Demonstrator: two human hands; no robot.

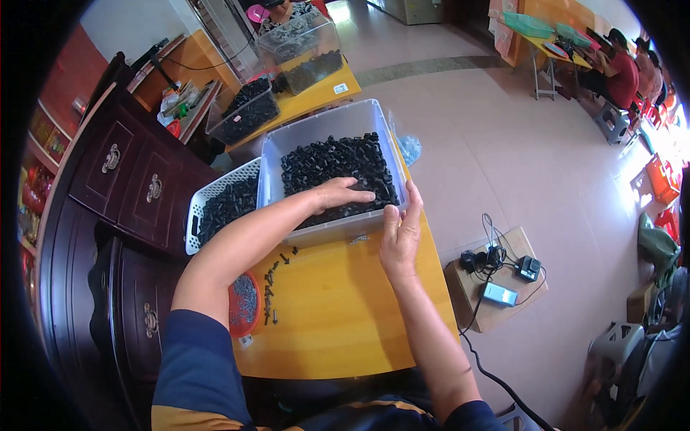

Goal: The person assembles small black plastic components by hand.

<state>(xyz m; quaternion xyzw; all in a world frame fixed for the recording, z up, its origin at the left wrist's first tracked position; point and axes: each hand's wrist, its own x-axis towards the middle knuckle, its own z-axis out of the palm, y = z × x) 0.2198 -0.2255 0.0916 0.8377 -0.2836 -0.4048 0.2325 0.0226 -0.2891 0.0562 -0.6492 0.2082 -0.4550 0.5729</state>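
"On the yellow table [341,309]?"
"A plastic tub [323,234] of black parts [330,156]; left of it, a white basket [192,228]; before it, a red bowl [241,331]."
"Hands?"
"Left hand [339,194] spread inside the tub; right hand [400,243], thumb parted, at its near right corner."
"Progress?"
"Few loose pieces [269,292] lie before the tub; plenty seem left inside."

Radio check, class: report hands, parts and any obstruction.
Left hand inside translucent plastic bin, at small black parts. Right hand at bin's near-right corner. Nothing seen blocking either.
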